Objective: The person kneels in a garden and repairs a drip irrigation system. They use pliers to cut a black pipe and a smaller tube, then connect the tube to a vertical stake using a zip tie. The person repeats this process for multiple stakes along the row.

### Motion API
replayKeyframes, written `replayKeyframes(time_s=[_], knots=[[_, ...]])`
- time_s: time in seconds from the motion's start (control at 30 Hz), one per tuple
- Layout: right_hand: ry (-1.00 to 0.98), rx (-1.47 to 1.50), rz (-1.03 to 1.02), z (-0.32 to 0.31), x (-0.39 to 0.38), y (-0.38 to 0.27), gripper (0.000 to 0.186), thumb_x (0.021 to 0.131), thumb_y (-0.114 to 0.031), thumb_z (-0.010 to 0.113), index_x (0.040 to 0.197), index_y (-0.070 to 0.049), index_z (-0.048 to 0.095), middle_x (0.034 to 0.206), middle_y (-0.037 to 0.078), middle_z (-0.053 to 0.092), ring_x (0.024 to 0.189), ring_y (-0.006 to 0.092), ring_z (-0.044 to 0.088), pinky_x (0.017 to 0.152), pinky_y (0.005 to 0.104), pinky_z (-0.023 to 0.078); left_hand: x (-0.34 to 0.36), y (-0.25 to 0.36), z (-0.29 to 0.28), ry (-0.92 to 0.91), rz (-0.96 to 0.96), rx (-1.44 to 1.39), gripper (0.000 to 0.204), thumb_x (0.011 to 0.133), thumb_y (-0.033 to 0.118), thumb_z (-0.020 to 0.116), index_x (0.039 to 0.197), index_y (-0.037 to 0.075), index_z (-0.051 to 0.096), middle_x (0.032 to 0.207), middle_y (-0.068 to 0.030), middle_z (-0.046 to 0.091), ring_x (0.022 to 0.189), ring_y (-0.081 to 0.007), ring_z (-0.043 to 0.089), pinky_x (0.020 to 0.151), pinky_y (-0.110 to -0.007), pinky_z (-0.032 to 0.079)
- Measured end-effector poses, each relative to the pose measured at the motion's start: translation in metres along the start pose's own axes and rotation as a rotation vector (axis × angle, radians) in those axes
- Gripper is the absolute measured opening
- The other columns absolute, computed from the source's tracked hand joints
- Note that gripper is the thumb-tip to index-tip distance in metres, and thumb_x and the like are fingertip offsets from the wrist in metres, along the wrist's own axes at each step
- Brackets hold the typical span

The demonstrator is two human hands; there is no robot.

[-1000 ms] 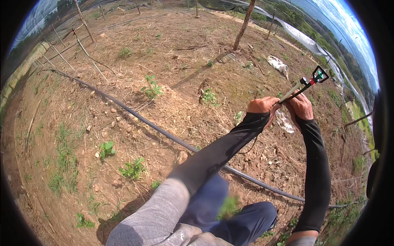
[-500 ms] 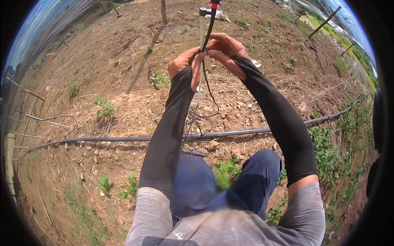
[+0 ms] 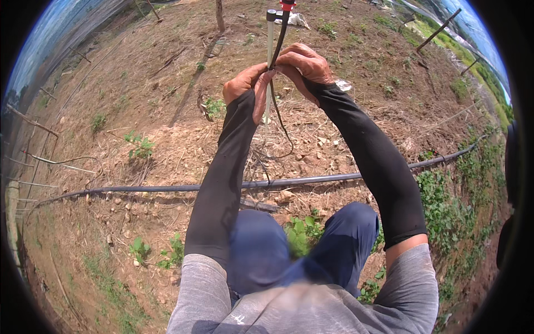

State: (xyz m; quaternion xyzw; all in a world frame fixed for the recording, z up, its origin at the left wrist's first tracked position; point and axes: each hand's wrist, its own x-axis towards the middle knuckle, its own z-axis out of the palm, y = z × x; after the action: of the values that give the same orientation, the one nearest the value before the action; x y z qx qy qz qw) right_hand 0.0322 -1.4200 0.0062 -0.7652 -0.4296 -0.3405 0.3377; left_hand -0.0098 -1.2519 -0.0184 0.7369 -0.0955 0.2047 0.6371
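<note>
A pale stake [image 3: 271, 40] with a black clip at its top stands upright before me. A thin black tube [image 3: 283, 32] runs alongside it, up to a red micro-sprinkler head [image 3: 288, 5] cut off by the upper rim. My left hand [image 3: 245, 83] is closed in a pinch around the stake and tube. From the other side, my right hand [image 3: 305, 63] pinches the tube at the same spot, its fingertips meeting the left ones. The fingers partly hide what lies between them. Below my hands the tube hangs in a loop toward the thick black pipe [image 3: 320, 180].
The pipe lies across the dry, stony soil between my hands and my bent knees [image 3: 351, 225]. Green weeds [image 3: 303, 234] grow between the knees. Wooden posts [image 3: 219, 15] stand farther off, and a white scrap [image 3: 297, 20] lies behind the stake.
My right hand's fingers have curled in closer around the tube, and its thumb has shifted. The stake, tube and both hands appear slightly farther left.
</note>
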Motion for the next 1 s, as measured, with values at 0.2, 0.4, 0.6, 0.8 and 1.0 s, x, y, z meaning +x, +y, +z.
replayKeyframes(time_s=[0.2,0.4,0.6,0.8,1.0], knots=[[-0.267,0.443,0.556,-0.005,0.001,0.002,0.016,0.089,-0.019,0.066,0.094,-0.004,0.068,0.078,0.001,0.061,0.080,0.0150,0.061,0.075,0.0276,0.048,0.001,-0.010,0.001,0.051,0.070,0.020,0.023,0.082,0.017,0.075,0.101,0.005,0.072,0.086,-0.0107,0.073,0.078,-0.0142,0.070,0.069,-0.025,0.053],[-0.455,0.998,1.089,-0.019,0.012,0.010,0.022,0.092,-0.028,0.065,0.092,-0.007,0.067,0.073,-0.004,0.059,0.061,0.0015,0.049,0.048,0.0160,0.036,0.000,-0.011,0.002,-0.009,0.069,-0.033,0.025,0.083,0.016,0.075,0.103,0.002,0.072,0.087,-0.0095,0.072,0.079,-0.0124,0.068,0.070,-0.025,0.052],[-0.085,0.663,0.632,-0.009,-0.006,-0.001,0.023,0.090,-0.019,0.065,0.109,-0.005,0.064,0.092,0.003,0.065,0.085,0.0109,0.061,0.070,0.0246,0.049,0.003,-0.016,-0.002,-0.025,0.019,-0.069,0.027,0.083,0.013,0.075,0.105,-0.002,0.070,0.091,-0.0057,0.071,0.081,-0.0082,0.062,0.072,-0.022,0.049],[-0.057,0.142,0.133,-0.004,0.002,-0.002,0.010,0.081,-0.002,0.071,0.091,-0.005,0.069,0.089,0.005,0.066,0.081,0.0171,0.065,0.069,0.0281,0.053,0.004,-0.020,-0.003,-0.025,0.010,-0.094,0.027,0.084,0.013,0.075,0.105,-0.002,0.070,0.090,-0.0053,0.070,0.081,-0.0084,0.062,0.073,-0.022,0.049],[-0.139,0.083,-0.048,-0.012,0.014,0.000,0.013,0.077,-0.005,0.074,0.088,-0.009,0.068,0.085,0.004,0.064,0.079,0.0207,0.063,0.068,0.0304,0.052,0.005,-0.020,-0.004,-0.006,0.109,-0.072,0.020,0.083,0.016,0.074,0.101,0.007,0.073,0.085,-0.0105,0.073,0.077,-0.0140,0.070,0.067,-0.027,0.054]])
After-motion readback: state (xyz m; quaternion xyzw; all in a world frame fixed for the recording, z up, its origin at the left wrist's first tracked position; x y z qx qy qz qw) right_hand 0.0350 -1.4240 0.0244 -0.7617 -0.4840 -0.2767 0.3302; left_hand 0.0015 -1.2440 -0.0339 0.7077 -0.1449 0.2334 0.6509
